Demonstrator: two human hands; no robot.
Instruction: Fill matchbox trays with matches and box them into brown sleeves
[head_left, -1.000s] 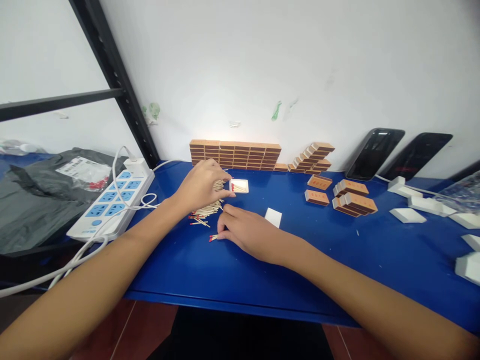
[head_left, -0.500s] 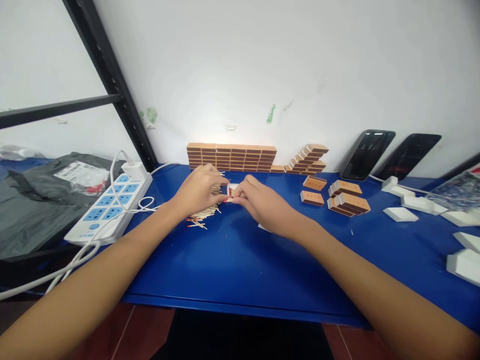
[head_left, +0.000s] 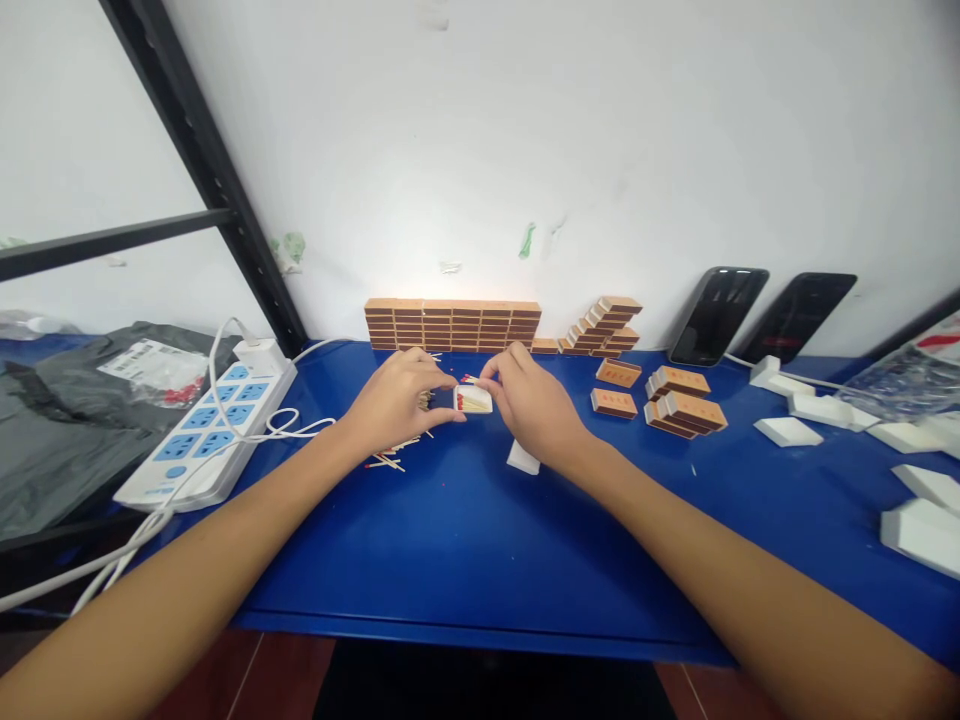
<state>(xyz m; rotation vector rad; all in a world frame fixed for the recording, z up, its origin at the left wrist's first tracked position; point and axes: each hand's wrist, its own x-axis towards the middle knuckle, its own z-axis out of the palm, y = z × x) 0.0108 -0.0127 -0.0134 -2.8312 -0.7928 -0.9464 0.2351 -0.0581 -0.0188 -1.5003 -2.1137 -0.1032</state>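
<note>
Step in hand, as judged: loading matches into the tray (head_left: 481,392), which lies on the desk (head_left: 435,560) between the two hands, part-filled, red heads to the left. Left hand (head_left: 424,395): thumb and forefinger parted by about the tray's width, at the near and far corners of its left end; they appear to hold it steady, though firmness of grip cannot be read. Right hand (head_left: 517,385): fingers pinched together on a few matches (head_left: 471,380), red heads leftward, over the tray's far edge. Laying these in would call for lowering them with heads aligned to the row below, then letting go without dragging any out; a crosswise match could snag the rim. Pile (head_left: 388,462) of loose matches is mostly hidden behind the left hand; only its near strays and some ends show. White piece (head_left: 523,460) beneath the right wrist is partly covered; whether card or empty sleeve, cannot tell. Count of matches in the pinch too small to make out. Boxes (head_left: 452,325) stand stacked along the wall, the lower front of the stack partly masked by the hands. White pieces (head_left: 930,535) at far right run out of view.
</note>
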